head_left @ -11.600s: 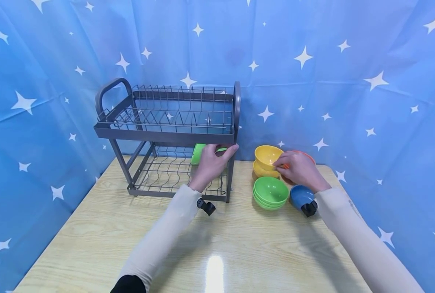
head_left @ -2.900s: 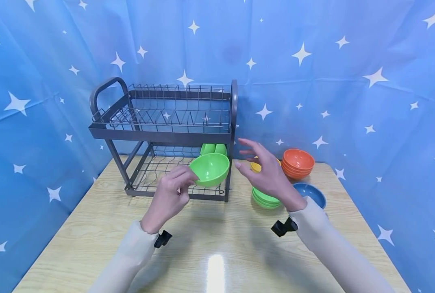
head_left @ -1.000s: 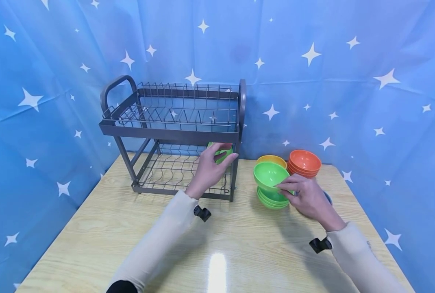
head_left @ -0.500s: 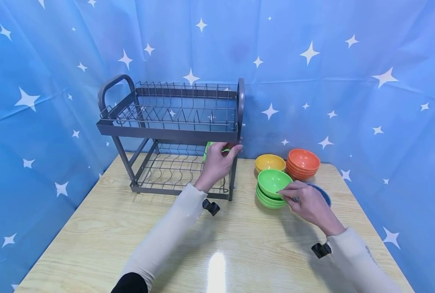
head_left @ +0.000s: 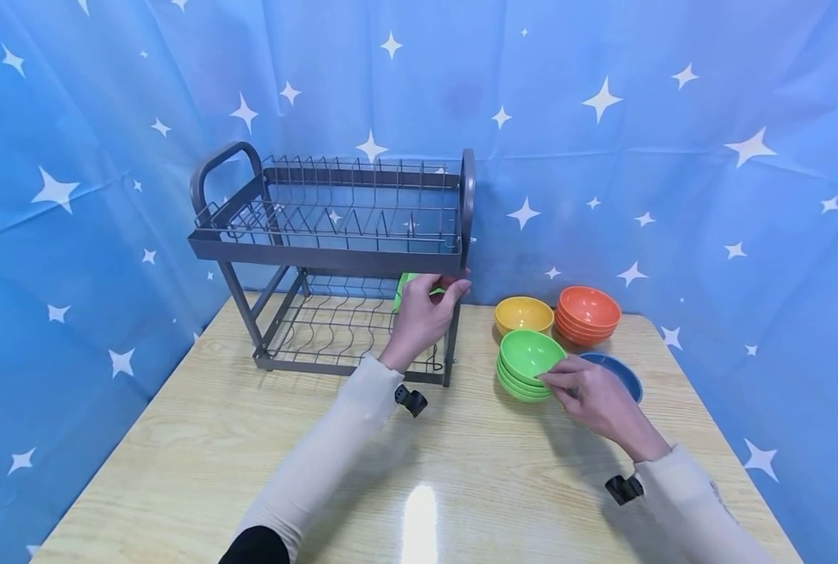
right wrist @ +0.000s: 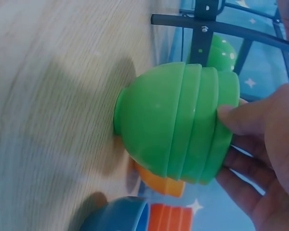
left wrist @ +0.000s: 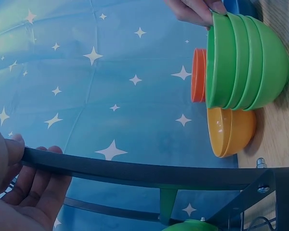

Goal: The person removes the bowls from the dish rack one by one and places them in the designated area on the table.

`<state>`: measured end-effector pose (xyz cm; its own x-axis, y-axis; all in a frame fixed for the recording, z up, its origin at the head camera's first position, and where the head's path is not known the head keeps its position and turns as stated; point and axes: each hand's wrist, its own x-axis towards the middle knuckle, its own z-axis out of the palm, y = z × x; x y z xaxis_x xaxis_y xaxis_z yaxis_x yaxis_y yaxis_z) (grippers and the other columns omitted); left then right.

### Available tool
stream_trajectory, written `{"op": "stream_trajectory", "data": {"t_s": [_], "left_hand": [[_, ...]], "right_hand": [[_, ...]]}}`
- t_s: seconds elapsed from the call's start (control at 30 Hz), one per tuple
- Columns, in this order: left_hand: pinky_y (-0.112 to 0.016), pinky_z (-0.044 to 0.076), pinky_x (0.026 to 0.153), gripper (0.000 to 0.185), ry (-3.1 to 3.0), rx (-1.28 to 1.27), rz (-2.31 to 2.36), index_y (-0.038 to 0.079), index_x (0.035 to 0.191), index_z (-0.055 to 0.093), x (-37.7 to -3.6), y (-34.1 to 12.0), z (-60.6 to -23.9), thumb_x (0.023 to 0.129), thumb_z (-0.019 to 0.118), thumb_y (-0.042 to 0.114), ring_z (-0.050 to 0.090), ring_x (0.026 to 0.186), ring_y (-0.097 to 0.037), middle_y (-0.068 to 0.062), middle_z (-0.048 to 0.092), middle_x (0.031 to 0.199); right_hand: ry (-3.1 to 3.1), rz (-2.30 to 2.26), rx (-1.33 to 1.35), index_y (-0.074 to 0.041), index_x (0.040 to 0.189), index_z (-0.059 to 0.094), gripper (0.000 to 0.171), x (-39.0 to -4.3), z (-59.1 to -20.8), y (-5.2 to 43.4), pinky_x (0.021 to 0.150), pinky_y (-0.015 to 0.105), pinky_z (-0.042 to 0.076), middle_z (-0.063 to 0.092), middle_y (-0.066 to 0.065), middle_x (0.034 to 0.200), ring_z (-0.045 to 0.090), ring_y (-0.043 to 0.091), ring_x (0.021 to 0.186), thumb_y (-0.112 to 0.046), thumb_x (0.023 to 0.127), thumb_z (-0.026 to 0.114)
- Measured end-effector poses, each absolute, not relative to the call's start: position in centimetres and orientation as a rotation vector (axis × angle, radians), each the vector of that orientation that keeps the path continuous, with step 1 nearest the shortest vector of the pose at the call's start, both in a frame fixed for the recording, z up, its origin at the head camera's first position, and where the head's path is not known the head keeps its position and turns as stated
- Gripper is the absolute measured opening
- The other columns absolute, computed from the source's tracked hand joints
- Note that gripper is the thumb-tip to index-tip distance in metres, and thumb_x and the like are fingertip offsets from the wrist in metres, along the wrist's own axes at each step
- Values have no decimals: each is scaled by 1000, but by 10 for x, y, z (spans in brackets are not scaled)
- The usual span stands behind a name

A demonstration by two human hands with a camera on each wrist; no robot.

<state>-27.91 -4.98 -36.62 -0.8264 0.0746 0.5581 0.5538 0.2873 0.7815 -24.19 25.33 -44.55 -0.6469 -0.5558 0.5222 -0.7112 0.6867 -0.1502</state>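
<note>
Your tabletop [head_left: 200,439] is pale wood grain with a glossy coat that throws back a bright glare near you. The rack [head_left: 334,258] is dark grey metal, matt on its frame, with thin wire grids. The green bowls [head_left: 528,364] look like smooth plastic with a soft sheen; the yellow [head_left: 523,315], orange [head_left: 588,313] and blue [head_left: 619,376] ones look the same. The backdrop [head_left: 637,157] is thin, creased blue cloth printed with white stars. Your sleeves [head_left: 320,462] are matt, pale knit fabric.
</note>
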Motion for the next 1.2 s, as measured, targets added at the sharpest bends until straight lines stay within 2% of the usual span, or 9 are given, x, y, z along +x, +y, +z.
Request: {"op": "stream_trajectory", "data": {"t_s": [0.1,0.37,0.53,0.8,0.9,1.1,1.2], "left_hand": [[-23,61,80,27,-2138,-564,-1555,14,122,71,-280,-49,-367,103,62,31,72,92,-11,-2,75,101],[-22,60,79,26,-2130,-567,-1529,14,122,72,-280,-48,-369,103,63,30,69,89,-11,-3,73,96],[-21,60,78,26,-2116,-564,-1511,13,121,72,-281,-48,-369,103,63,29,67,88,-11,-3,72,95],[-23,61,81,24,-2095,-568,-1517,13,120,72,-281,-47,-371,103,63,28,67,90,-12,-4,73,98],[-22,61,80,25,-2093,-568,-1515,12,120,71,-282,-47,-372,103,63,28,67,90,-12,-4,72,99],[-19,61,82,27,-2098,-578,-1511,10,123,70,-282,-47,-371,103,63,27,69,92,-12,-5,72,101],[-22,61,83,28,-2118,-572,-1522,11,124,70,-282,-48,-370,103,63,28,70,94,-12,-4,73,102]], "right_hand": [[-2466,460,988,-10,100,83,25,-242,-446,254,60,24,55,77,2,94,69,13,77,3,79,81],[-2566,420,958,-15,95,82,12,-242,-440,249,74,39,62,76,0,96,71,18,90,-9,87,78],[-2635,490,937,-14,101,81,12,-244,-434,238,81,45,61,76,4,104,71,25,100,-11,91,75],[-2702,697,890,-10,122,73,29,-248,-423,213,99,55,56,71,9,127,65,31,122,-17,95,74],[-2694,813,895,-13,131,68,36,-250,-417,204,104,57,53,68,8,135,61,32,129,-19,96,73],[-2636,1017,904,-16,143,59,47,-255,-403,184,102,53,56,65,8,140,66,32,123,-25,99,71],[-2631,1147,885,-18,148,53,54,-258,-397,173,105,52,54,61,8,144,65,31,123,-31,99,70]]}}
